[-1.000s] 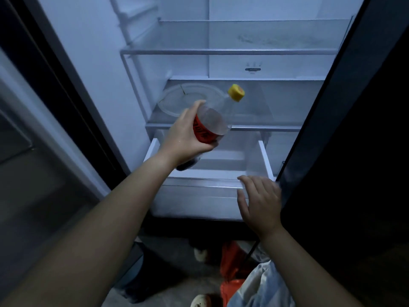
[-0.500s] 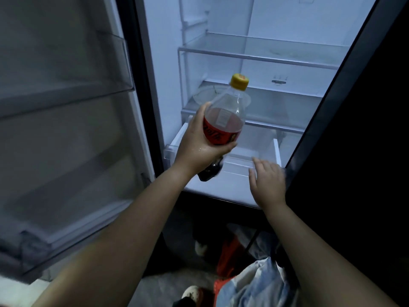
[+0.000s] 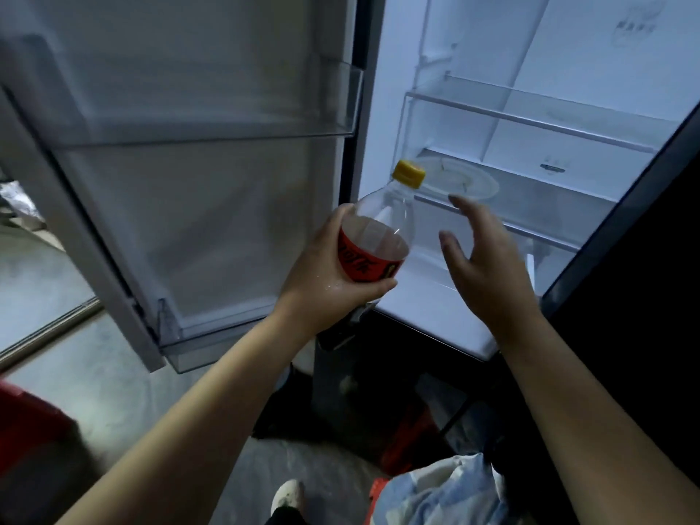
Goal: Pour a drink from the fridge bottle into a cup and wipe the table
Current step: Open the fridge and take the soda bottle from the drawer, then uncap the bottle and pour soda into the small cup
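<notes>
Just outside the open fridge, level with its lower shelves, a bottle is held cap-up, with the top tilted toward the fridge interior. The left hand is clamped round the red label, thumb on one side and fingers wrapped under the other; a mid-body grip is probably chosen so the weight is balanced for carrying. The yellow cap is screwed on, so nothing can be spilled yet. Dark drink is seen only below the left hand and the upper part looks clear, so the bottle is judged part full.

The right hand is raised just beside the bottle, between it and the fridge shelves, fingers apart and loosely bent, nothing held. It is likely poised for the cap or for the door; which one cannot be told.

The fridge door is swung wide to the left of the fridge. A clear round dish is seen on a fridge shelf behind the cap. Blue-white cloth and a shoe are seen below the fridge front.

Cup and table are not in view; pouring and wiping are not yet begun.
</notes>
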Available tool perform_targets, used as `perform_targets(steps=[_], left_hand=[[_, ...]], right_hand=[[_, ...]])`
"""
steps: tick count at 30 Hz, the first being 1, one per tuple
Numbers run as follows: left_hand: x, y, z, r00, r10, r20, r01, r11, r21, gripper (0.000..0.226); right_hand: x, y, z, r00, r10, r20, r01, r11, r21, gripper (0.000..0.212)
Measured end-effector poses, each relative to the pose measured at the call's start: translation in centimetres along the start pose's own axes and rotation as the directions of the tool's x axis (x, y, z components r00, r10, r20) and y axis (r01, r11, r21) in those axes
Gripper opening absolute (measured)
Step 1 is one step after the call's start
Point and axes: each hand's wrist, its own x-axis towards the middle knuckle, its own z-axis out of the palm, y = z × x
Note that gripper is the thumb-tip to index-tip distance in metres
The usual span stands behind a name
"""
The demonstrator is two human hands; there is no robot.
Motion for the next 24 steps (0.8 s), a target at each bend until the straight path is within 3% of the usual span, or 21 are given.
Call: perform_targets(steps=[5, 9, 16, 24], left_hand=[[-3.0, -0.3, -5.1, 0.989, -0.095, -0.111, 0.105, 0.990, 0.092, 0.100], [-5.9, -0.7, -9.5, 0.973, -0.091, -0.214, 0.122, 0.983, 0.136, 0.095], [-11.5, -3.3, -17.8, 0.920, -0.161, -0.358, 0.231, 0.959, 0.163, 0.081], [-20.4, -5.6, -28.5, 0.830, -0.234, -0.507, 0.380, 0.902, 0.206, 0.088]], right_hand=[[0.9, -10.0, 0.0, 0.950, -0.311, 0.006, 0.303, 0.931, 0.204, 0.044], [0.6, -15.3, 2.4, 0.898, -0.440, 0.028, 0.419, 0.872, 0.254, 0.036], [-0.6, -23.4, 8.7, 0.866, -0.491, 0.091, 0.434, 0.831, 0.349, 0.039], [-3.8, -35.4, 15.5, 0.799, -0.572, 0.184, 0.407, 0.740, 0.536, 0.037]])
